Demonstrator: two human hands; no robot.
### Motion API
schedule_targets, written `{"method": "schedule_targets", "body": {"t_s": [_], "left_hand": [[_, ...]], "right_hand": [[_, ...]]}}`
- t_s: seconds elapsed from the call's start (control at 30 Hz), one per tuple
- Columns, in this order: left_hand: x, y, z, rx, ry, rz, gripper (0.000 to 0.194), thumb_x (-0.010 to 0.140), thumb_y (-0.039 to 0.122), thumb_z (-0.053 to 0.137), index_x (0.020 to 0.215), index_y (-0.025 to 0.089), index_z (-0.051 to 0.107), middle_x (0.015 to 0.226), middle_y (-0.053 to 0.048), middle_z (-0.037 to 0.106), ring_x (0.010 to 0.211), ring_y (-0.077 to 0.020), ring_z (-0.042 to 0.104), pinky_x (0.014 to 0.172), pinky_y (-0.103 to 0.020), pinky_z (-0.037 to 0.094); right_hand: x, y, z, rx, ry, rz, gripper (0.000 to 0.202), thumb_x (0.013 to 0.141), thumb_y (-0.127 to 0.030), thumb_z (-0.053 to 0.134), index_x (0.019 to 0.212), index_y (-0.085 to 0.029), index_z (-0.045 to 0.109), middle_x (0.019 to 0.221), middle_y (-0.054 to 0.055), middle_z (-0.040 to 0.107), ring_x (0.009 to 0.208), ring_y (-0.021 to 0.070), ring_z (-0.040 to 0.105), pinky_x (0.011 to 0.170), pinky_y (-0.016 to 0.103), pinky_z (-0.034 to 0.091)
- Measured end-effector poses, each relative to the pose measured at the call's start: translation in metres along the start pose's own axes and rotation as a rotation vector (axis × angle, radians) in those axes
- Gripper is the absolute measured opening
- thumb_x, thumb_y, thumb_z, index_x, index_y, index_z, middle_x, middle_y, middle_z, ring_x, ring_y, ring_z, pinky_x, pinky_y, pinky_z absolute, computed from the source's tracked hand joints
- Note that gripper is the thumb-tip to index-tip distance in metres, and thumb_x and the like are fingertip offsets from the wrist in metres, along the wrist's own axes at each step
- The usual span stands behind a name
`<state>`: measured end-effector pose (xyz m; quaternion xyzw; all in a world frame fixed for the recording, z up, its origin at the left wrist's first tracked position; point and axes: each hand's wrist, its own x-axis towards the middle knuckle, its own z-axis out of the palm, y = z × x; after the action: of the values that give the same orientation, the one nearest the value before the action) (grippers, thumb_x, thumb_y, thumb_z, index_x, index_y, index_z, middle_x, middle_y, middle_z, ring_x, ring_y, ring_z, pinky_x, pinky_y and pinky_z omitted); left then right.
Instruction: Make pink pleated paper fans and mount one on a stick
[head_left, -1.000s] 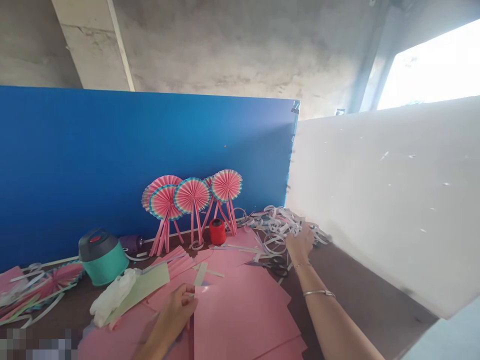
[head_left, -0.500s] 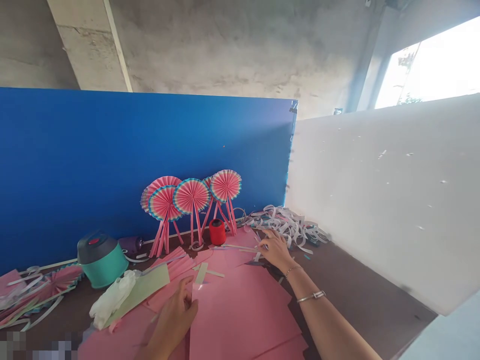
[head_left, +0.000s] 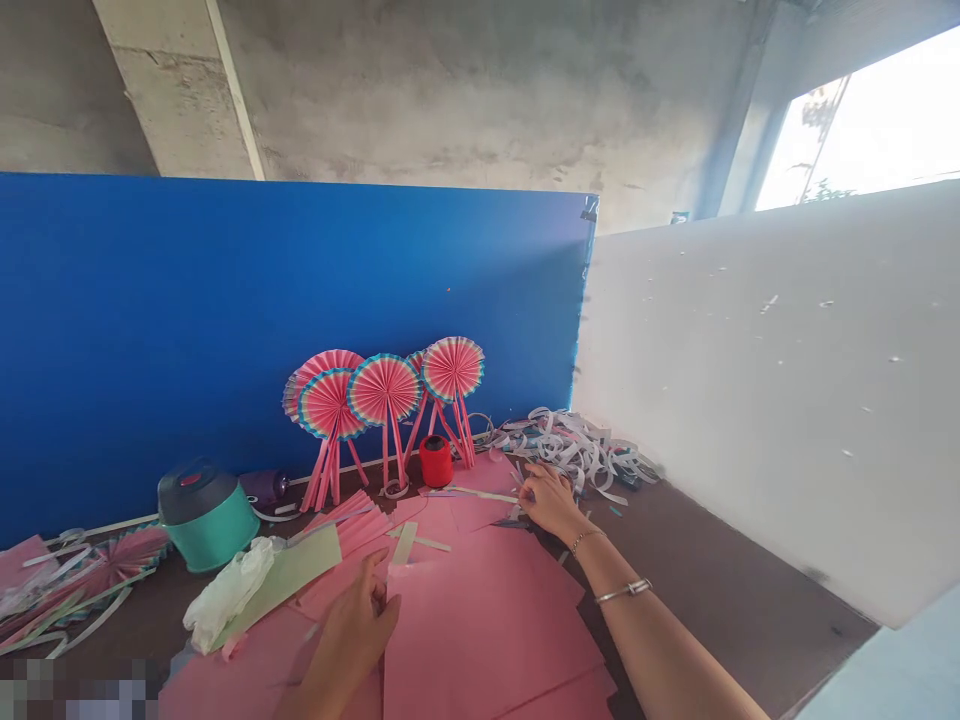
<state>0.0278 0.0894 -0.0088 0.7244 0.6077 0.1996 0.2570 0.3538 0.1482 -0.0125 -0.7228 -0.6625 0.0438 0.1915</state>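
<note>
Pink sheets | left hand: fingers apart, beside them | right hand: grip unclear | crumpled white bag, contents unclear

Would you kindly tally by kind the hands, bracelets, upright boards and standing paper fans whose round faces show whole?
Hands: 2 (left hand, right hand)
Bracelets: 2 (chain, bangle)
Boards: 2 (blue board, white board)
Fans: 3 (front left fan, middle fan, right fan)
Total: 9

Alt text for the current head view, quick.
A person's left hand is at the edge of pink paper sheets, right hand by a pale strip's end. Behind, pink pleated fans stand before a blue panel, curly paper scraps to their right.
</note>
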Motion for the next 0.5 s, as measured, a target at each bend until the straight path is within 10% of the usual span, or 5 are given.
{"method": "schedule_targets", "body": {"t_s": [0.5], "left_hand": [[-0.004,0.01,-0.005,0.061,-0.053,0.02,0.037,0.082,0.012,0.04,0.119,0.016,0.046,0.071,0.003,0.052,0.074,-0.0163,0.059,0.067,-0.023,0.04]], "right_hand": [[0.004,-0.015,0.017,-0.047,0.039,-0.142,0.036,0.085,-0.019,0.043,0.11,-0.027,0.068,0.144,0.003,0.043,0.138,0.0273,0.023,0.108,0.049,0.019]]}}
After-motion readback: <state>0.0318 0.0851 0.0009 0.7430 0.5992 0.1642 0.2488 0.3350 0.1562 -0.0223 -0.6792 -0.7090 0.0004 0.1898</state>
